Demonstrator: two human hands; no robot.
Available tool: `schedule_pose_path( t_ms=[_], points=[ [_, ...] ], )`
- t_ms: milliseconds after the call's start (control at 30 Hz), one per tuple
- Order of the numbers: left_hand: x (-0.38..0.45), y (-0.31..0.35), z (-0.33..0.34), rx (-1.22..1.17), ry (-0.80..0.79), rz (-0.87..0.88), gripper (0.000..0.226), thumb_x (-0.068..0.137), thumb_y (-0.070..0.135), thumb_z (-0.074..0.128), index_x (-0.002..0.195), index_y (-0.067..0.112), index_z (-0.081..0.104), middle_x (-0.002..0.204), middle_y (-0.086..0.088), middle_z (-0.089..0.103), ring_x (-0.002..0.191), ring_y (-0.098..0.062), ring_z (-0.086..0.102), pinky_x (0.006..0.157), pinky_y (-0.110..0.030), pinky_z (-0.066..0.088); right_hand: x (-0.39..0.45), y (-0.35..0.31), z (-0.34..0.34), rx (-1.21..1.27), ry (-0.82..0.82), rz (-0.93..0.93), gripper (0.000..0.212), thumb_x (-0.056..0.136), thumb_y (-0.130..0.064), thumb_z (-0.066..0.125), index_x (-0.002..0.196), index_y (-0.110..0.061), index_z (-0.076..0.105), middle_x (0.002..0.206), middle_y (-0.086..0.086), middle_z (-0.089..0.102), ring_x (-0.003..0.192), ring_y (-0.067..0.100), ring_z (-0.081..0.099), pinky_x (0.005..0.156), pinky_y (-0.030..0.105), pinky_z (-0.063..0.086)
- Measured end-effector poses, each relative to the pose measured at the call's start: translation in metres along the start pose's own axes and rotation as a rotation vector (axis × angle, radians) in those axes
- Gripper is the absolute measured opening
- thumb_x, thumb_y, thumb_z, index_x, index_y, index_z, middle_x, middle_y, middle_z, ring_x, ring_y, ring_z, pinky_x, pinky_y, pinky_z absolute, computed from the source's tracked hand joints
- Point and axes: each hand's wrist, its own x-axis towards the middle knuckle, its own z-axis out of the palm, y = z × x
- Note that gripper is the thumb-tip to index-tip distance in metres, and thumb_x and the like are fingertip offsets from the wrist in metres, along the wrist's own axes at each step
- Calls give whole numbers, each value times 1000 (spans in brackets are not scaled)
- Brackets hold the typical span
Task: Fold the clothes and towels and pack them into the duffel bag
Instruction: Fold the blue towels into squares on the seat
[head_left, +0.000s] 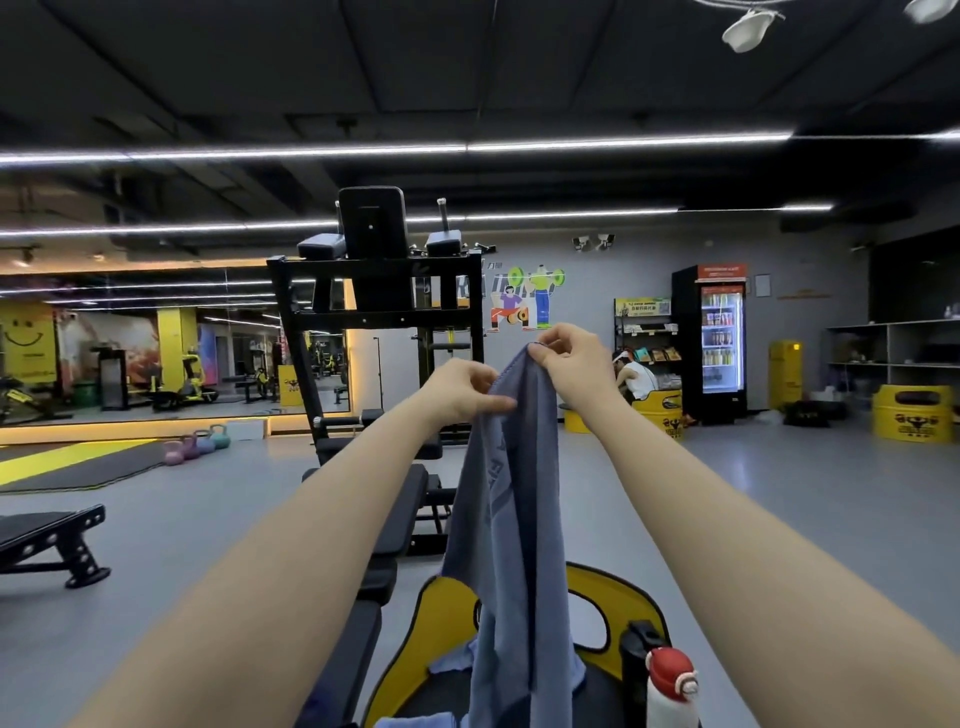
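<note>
Both hands pinch the long grey-blue fabric towel (506, 519) by its top edge: left hand (464, 389), right hand (574, 364). Towel hangs above yellow-and-black box (613, 603), beside red-capped white bottle (671, 691).

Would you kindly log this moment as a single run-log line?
step: unfurling towel | left hand: pinches top edge | right hand: pinches top corner | grey towel: hangs lengthwise, unfolded | below: yellow-and-black bag

A commercial gym is showing itself here: weight benches (49, 540) and a black dip station (382, 291) are standing on the grey floor, kettlebells (197, 444) are lining a mirrored wall (156, 343), and a drinks fridge (719, 343) is glowing.
</note>
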Motion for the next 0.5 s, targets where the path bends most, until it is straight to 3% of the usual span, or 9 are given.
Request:
schedule_pose_path(
  t_ms=[100,200,267,367,500],
  points=[
    [-8,-9,-3,-22,-39,-61,25,86,22,68,108,12,63,97,-2,63,91,-16,59,75,-24,51,-3,0,1,-13,27,9,14,98,-16,53,105,-7,59,95,3,54,86,15,47,48,-3,32],
    [-16,-15,-11,-17,11,-72,18,85,25,68,100,15,65,89,1,63,85,-13,59,69,-21,49,-3,1,-2,7,57,31,16,98,-14,50,108,-3,59,96,5,54,86,15,46,48,-4,30],
    [-21,-18,-20,-44,62,-75,16,84,26,69,96,16,66,86,2,63,85,-13,59,68,-22,47,-3,3,-5,9,72,60,17,99,-14,50,109,-3,58,96,4,53,85,15,45,51,2,33],
    [-27,-17,-28,-83,117,-84,10,85,25,69,91,19,64,81,3,62,78,-11,58,63,-21,45,-3,8,-10,30,88,110,20,98,-16,50,111,-3,58,100,5,55,90,17,46,73,22,38],
    [-28,-13,-27,-103,222,-30,7,86,22,68,89,17,65,76,6,60,72,-7,56,60,-15,44,-6,14,-13,25,46,117,16,96,-18,56,106,-7,59,102,5,58,94,19,50,74,24,37]
  ],
)
